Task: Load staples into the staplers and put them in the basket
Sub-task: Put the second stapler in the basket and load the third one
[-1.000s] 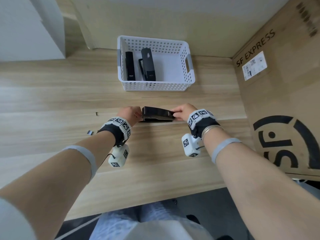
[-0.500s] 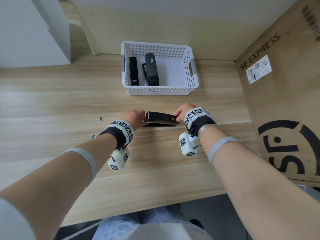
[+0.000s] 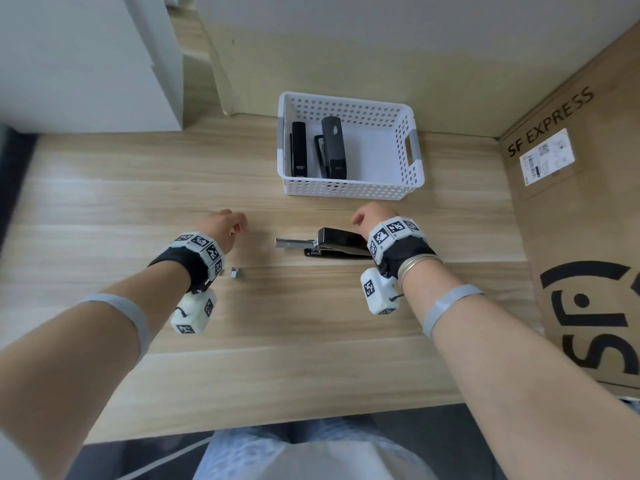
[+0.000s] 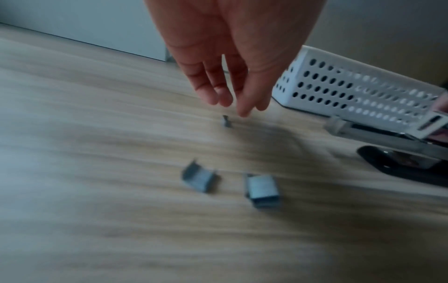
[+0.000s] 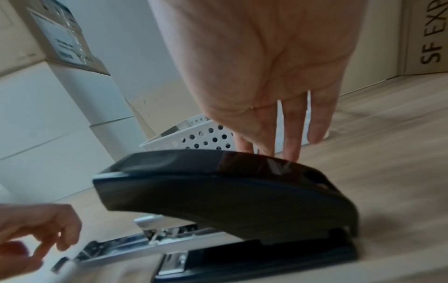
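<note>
Head view steeply down over the table [image 3: 242,358] — wrist views low, close, both toward basket [image 4: 363,86]

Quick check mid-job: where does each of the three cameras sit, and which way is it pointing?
Head: above the desk, looking down at basket, stapler, both forearms and hands.
Left wrist: behind the left hand, facing along its fingers at loose staples.
Right wrist: behind the right hand, facing the stapler under its fingertips.
All three share the basket and the stapler's slid-out tray.
</note>
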`<state>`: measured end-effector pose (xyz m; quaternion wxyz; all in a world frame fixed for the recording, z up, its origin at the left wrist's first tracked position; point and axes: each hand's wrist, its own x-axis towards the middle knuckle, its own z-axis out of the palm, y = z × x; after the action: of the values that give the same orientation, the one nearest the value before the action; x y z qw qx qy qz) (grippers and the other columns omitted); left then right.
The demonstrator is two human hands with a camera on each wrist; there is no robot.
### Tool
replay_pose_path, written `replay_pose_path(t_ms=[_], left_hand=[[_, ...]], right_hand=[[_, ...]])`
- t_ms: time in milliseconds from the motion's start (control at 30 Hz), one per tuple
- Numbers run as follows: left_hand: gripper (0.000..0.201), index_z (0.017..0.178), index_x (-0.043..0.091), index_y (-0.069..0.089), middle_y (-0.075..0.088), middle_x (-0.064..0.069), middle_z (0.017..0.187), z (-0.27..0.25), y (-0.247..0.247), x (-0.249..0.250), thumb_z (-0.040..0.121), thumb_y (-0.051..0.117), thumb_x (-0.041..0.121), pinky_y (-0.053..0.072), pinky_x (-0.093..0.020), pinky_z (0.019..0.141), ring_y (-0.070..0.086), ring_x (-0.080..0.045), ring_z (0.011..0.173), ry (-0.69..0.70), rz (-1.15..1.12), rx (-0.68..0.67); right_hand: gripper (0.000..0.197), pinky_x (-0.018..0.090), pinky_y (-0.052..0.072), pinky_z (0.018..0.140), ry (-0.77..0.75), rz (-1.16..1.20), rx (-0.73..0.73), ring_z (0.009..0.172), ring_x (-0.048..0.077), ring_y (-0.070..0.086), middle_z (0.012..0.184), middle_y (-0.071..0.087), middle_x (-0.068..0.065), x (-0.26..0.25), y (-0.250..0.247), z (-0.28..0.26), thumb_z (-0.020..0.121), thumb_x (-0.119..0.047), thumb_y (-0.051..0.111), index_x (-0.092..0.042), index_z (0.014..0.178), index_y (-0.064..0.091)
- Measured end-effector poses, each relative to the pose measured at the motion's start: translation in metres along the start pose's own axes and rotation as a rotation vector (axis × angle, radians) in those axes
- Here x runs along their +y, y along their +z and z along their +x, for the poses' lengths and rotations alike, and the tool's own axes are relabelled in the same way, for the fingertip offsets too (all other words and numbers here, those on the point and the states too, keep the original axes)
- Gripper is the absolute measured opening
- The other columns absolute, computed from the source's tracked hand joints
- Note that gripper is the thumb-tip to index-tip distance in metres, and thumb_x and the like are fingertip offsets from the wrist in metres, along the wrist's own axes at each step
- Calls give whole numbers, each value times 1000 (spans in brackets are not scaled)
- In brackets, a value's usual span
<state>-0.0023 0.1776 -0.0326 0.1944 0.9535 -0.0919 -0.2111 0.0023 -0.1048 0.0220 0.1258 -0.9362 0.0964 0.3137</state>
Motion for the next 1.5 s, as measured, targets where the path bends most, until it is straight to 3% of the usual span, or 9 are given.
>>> replay_pose_path(t_ms=[100, 233, 300, 433, 567, 933, 1200, 1367, 1500], left_hand=[[37, 101, 15, 63, 60, -8, 109, -7, -1, -15, 77, 49, -9, 46, -37, 89, 53, -28, 102, 13, 83, -136], [39, 110, 18, 61, 62, -6, 111, -18, 7, -8, 74, 71, 25, 45, -39, 96, 55, -28, 105, 59, 226, -307], [40, 111, 19, 62, 64, -5, 110, -22, 12, -3, 73, 71, 29, 46, -38, 95, 56, -26, 105, 71, 197, -333], [21, 97, 18, 67, 65, -5, 102, -25, 17, 1, 77, 68, 23, 50, -33, 86, 57, -26, 100, 77, 134, -304], [15, 94, 11, 67, 62, -9, 92, -23, 24, 5, 80, 64, 16, 41, -26, 76, 58, -28, 96, 82, 93, -266], [20, 92, 0, 69, 59, -19, 106, -18, 26, 9, 77, 60, -7, 47, -32, 83, 61, -34, 94, 206, -1, -189], [17, 100, -3, 63, 53, -17, 119, -13, 24, 20, 85, 55, 3, 43, -32, 90, 55, -34, 104, 94, -37, -167], [11, 99, 3, 55, 62, -13, 89, -11, 15, 27, 90, 52, 9, 46, -33, 79, 61, -32, 89, 50, -152, -120], [8, 88, 15, 46, 65, -2, 81, -9, 10, 39, 91, 53, 17, 50, -32, 74, 58, -21, 69, 24, -326, -89]], right_hand=[[35, 36, 49, 99, -34, 48, 94, 113, 25, 60, 127, 63, 3, -11, 2, 1, 93, 0, 46, -20, 112, 69], [34, 33, 50, 96, -67, 79, 142, 112, 24, 61, 125, 64, 2, -22, 9, 0, 95, -2, 45, -21, 109, 70], [36, 31, 50, 93, -68, 93, 155, 109, 22, 62, 122, 65, 1, -23, 14, 0, 94, -1, 45, -22, 105, 72], [36, 29, 50, 91, -64, 122, 188, 107, 23, 63, 121, 66, 1, -22, 19, -3, 93, 0, 45, -21, 103, 73], [37, 27, 50, 86, -63, 150, 207, 104, 22, 63, 119, 67, 0, -19, 20, -4, 92, 0, 44, -21, 102, 74], [38, 26, 50, 82, -69, 190, 220, 102, 22, 64, 120, 66, 1, -17, 24, -6, 93, 0, 43, -21, 98, 74], [38, 27, 51, 82, -96, 190, 230, 101, 21, 64, 118, 67, 0, -17, 23, -9, 94, -1, 42, -21, 98, 74], [37, 28, 53, 85, -188, 203, 226, 97, 18, 66, 112, 70, -3, -26, 25, -10, 93, -5, 42, -22, 97, 74], [29, 25, 52, 76, -330, 189, 193, 74, 11, 61, 109, 71, -4, -44, 27, -15, 95, -12, 46, -22, 104, 73]])
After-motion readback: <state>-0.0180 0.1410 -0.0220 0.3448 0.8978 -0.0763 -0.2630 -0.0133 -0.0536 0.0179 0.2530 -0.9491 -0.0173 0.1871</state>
